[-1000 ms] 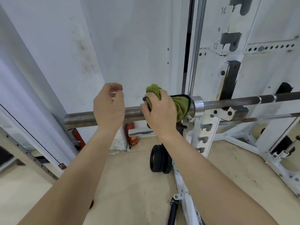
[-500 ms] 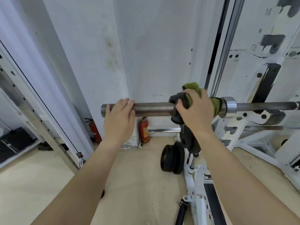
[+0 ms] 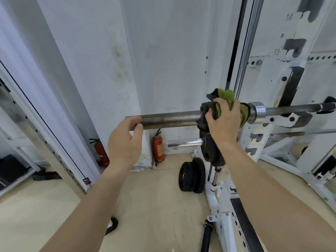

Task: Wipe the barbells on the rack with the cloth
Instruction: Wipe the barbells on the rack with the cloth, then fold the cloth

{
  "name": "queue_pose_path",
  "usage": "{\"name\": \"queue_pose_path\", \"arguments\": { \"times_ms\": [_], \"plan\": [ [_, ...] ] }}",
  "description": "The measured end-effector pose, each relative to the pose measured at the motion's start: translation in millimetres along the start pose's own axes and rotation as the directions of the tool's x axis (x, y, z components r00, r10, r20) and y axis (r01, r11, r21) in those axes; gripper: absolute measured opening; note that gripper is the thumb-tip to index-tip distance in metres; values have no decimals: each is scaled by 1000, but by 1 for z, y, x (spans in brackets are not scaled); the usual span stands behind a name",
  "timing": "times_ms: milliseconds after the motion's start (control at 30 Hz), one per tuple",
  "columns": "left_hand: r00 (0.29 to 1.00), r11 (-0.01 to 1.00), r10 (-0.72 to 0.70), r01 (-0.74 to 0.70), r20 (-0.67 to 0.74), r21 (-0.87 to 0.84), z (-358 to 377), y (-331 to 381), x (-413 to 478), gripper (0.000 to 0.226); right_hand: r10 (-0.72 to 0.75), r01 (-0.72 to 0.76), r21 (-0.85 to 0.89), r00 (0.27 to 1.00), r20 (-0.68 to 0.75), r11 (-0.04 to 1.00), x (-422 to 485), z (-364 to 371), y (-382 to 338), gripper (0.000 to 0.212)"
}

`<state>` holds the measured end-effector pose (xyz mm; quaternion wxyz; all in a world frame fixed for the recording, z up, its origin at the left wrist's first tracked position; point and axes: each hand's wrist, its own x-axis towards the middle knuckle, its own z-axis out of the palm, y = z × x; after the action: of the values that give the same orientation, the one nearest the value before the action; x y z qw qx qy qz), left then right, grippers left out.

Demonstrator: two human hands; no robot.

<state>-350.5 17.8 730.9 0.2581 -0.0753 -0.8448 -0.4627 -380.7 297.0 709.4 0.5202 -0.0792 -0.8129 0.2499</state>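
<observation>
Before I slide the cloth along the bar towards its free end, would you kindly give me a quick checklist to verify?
1. The green cloth is wrapped round the dark steel barbell sleeve: ok.
2. The right hand grips the cloth: ok.
3. The left hand holds the sleeve's free end: ok.
4. The bar rests in the white rack hook: ok.
5. Wiping path free: not ok, the left hand covers the end.
6. Sleeve's far side clean: cannot tell.
</observation>
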Motion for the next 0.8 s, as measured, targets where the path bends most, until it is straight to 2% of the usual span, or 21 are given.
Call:
{"name": "queue_pose_path", "arguments": {
  "times_ms": [67,100,167,233,300,367,433,500,533,600,633,667,733,800],
  "plan": [
    [998,998,-54,53,-32,-28,1,-9,-19,22,33,-33,16,999,-21,999,-13,11,-35,25],
    [995,996,-76,72,-62,-61,1,-12,-26,21,14,-16,38,999,35,999,-21,20,-58,26],
    [981,978,-140,116,-137,-171,-1,-13,-38,19,-99,78,109,975,200,991,-38,41,-107,31],
    [959,958,-207,157,-195,-242,-8,-12,-47,17,-286,229,205,905,316,951,-55,63,-150,30],
    [943,946,-246,184,-223,-267,-19,-13,-53,16,-366,267,281,838,404,922,-64,71,-180,30],
    [925,926,-302,226,-231,-303,-33,-13,-61,16,-316,143,373,830,459,917,-68,58,-197,31],
    [903,891,-374,287,-211,-351,-45,-14,-69,19,-161,-120,473,845,511,873,-78,29,-200,30],
    [890,832,-449,380,-86,-404,-50,-12,-82,37,12,-401,565,823,568,721,-99,-10,-193,29],
    [881,780,-471,441,48,-443,-49,-10,-89,48,89,-523,586,788,609,618,-112,-31,-185,27],
    [808,617,-466,588,360,-522,-41,0,-108,56,219,-742,574,659,719,347,-137,-71,-166,23],
    [761,541,-443,648,474,-535,-34,3,-119,55,265,-820,540,572,776,191,-147,-90,-155,21],
    [732,506,-413,679,541,-532,-26,6,-130,51,296,-863,502,493,818,50,-156,-108,-145,22],
    [731,556,-364,668,578,-495,-7,14,-156,36,344,-876,462,395,852,-139,-169,-139,-123,30],
    [745,598,-357,646,564,-474,10,26,-181,21,404,-873,454,356,843,-177,-179,-168,-102,35]
  ]
}}
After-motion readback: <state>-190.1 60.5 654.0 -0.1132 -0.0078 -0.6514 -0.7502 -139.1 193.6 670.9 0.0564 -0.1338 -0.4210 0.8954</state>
